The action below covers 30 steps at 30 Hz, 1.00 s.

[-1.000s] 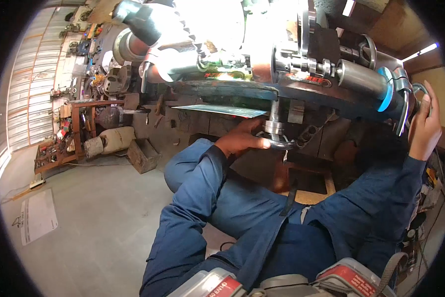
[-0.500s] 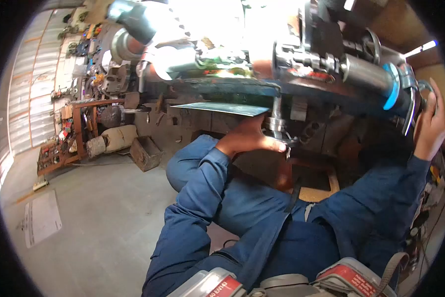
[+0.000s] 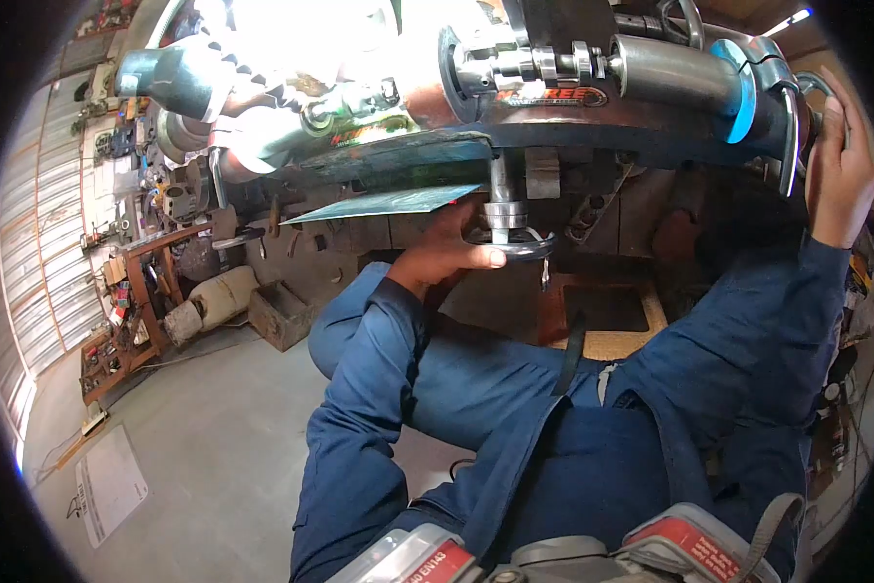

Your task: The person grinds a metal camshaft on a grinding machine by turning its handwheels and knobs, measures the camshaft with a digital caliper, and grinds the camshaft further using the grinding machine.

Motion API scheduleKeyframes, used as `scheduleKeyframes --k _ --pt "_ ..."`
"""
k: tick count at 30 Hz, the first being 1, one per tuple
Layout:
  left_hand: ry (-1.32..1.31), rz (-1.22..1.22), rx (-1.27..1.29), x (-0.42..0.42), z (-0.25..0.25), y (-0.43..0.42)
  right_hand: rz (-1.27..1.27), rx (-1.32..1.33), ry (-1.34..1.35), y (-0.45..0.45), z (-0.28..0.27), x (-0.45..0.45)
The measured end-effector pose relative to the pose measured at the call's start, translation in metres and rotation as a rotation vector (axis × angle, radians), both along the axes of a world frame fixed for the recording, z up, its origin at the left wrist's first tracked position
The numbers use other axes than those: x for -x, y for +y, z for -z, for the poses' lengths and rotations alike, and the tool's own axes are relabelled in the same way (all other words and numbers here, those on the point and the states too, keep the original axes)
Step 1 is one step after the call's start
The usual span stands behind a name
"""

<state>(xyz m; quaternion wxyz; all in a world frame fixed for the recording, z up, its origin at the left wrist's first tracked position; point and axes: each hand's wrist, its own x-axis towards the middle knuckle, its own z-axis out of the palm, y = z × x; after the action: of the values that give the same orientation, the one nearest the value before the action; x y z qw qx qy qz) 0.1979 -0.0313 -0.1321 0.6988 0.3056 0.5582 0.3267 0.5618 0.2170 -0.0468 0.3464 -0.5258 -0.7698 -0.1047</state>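
Holding: left hand (image 3: 437, 251), grip closed on the rim of a handwheel (image 3: 531, 252) below the machine bed (image 3: 641, 139), thumb foremost, remaining fingers mostly hidden. Right hand (image 3: 840, 180), at a curved metal rim (image 3: 812, 82) on the machine's right end; whether its grip closes cannot be told. Surrounding: thin flat panel (image 3: 383, 203), one end just beside the left hand; lobed steel shaft (image 3: 544, 68), steel cylinder (image 3: 670, 76) and blue ring (image 3: 738, 97), in line above the bed. Obstructing: glare over the upper-left machine parts. Floor: open-topped box (image 3: 281, 321), white printed sheet (image 3: 113, 484). Lower edge: red-labelled respirator (image 3: 563, 554).
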Motion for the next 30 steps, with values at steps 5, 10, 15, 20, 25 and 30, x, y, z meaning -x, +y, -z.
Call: scheduleKeyframes --k 5,10,15,20,25,30 --pt "-0.16 -0.107 -0.022 0.006 0.018 -0.009 0.007 0.028 0.024 0.0 0.002 -0.002" --pt "-0.331 -0.222 0.036 -0.002 0.008 -0.011 -0.006 -0.034 -0.001 0.001 0.004 -0.002" --pt "-0.495 -0.274 0.007 0.004 0.032 -0.019 -0.031 0.019 0.059 0.001 0.005 -0.004" --pt "-0.466 -0.292 0.023 0.008 0.036 -0.023 -0.025 0.051 0.133 -0.007 0.003 0.004" --pt "-0.514 -0.269 0.02 0.008 0.035 -0.02 -0.047 0.045 0.168 -0.008 0.003 0.006" --pt "-0.504 -0.16 -0.004 0.019 0.039 -0.019 -0.02 0.028 0.233 -0.015 0.004 0.013"
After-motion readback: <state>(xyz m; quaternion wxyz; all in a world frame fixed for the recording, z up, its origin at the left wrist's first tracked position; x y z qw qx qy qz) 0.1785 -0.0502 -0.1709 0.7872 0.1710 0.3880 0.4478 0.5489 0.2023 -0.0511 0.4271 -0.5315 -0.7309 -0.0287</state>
